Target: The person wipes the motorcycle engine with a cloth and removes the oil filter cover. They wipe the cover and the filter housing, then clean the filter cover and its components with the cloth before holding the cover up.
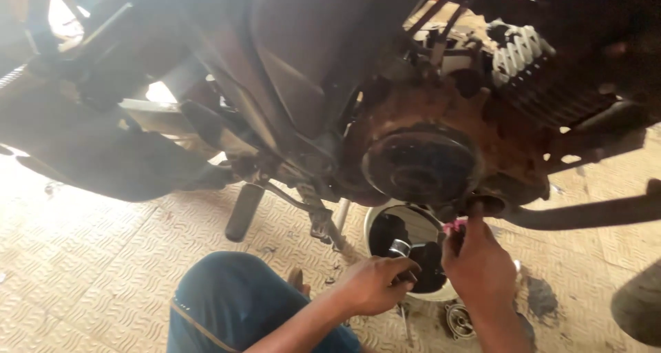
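Note:
A motorcycle engine [441,146], rusty and dirty, hangs above a white drain pan [375,219] holding black oil. My left hand [372,284] grips a metal socket tool [399,248] over the pan's near rim. My right hand [478,260] reaches up under the engine's round side cover, fingers pinching a small pink piece [454,225] at the bottom of the crankcase. Both hands sit close together over the pan.
A black footrest [243,212] and the side stand [323,219] hang left of the pan. An exhaust pipe [585,212] runs right. A round metal part [460,320] lies on the oil-stained patterned floor. My blue-trousered knee [234,298] is at the bottom.

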